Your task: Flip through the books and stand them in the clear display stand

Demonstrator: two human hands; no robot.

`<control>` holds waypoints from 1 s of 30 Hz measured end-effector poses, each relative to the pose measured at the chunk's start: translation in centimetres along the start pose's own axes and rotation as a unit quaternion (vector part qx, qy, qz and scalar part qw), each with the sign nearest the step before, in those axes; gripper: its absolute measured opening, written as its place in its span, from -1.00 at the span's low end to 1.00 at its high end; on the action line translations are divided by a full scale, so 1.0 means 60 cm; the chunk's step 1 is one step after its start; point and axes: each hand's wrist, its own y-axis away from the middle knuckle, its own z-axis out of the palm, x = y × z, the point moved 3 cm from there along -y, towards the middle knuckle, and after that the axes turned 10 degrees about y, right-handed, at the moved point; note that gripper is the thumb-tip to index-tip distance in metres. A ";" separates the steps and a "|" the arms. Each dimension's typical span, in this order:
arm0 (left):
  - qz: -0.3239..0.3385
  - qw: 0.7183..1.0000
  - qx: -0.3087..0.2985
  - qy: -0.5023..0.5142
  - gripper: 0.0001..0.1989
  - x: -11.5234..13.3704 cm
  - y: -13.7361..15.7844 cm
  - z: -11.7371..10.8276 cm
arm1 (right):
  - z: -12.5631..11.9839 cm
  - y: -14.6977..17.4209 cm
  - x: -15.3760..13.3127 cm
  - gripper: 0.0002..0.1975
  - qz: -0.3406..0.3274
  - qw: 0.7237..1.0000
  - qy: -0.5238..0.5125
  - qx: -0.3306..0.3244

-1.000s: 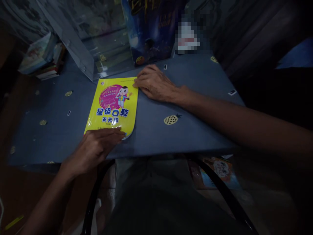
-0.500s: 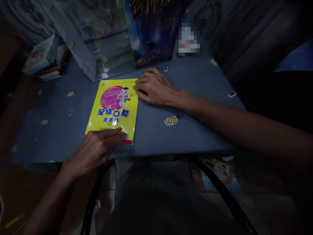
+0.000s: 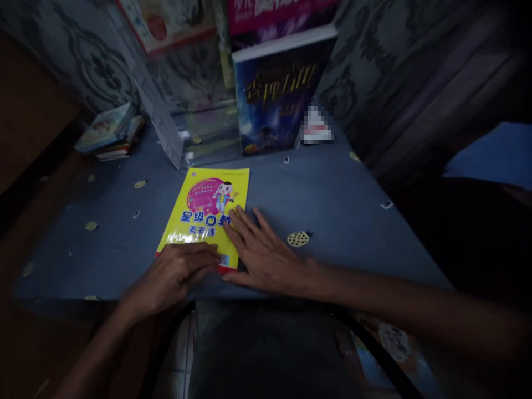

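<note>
A yellow workbook (image 3: 203,191) with a cartoon child, a pink circle and blue lettering lies closed on the blue-grey cloth of the table. Across its lower left part rests my left hand (image 3: 178,274), fingers together, fairly straight and pointing right; the thumb is partly hidden. My right hand (image 3: 264,252) is open, with spread fingers on the workbook's right edge and fingertips reaching the cover. Its thumb points toward the red lower corner. Neither hand is wrapped round anything.
Beyond the workbook stands a clear rack (image 3: 172,147) with a dark blue book (image 3: 278,105) on it. Stacked books (image 3: 103,133) sit at the table's far left. A pixelated white item (image 3: 316,127) is right of the rack. Below the table's front edge, a colourful book (image 3: 394,354) shows.
My right hand has moved from the workbook's upper right corner down its right edge, fingers now spread. My left hand stays at the lower edge. The view has tilted up, showing more of the rack.
</note>
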 end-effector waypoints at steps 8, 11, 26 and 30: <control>-0.053 0.990 0.090 -0.093 -0.62 -0.092 -0.019 0.003 | -0.009 -0.004 0.006 0.00 0.007 0.999 -0.036 -0.039; -0.096 0.982 0.074 -0.141 -0.51 -0.142 -0.032 0.002 | -0.007 -0.005 0.008 0.01 0.008 0.997 -0.054 -0.056; -0.200 0.949 0.174 -0.169 -0.42 -0.238 -0.083 -0.009 | -0.027 -0.077 0.093 -0.07 0.109 0.985 -0.097 -0.096; -0.201 0.950 0.179 -0.160 -0.43 -0.235 -0.080 -0.012 | -0.012 -0.123 0.152 -0.09 0.186 0.979 -0.048 -0.067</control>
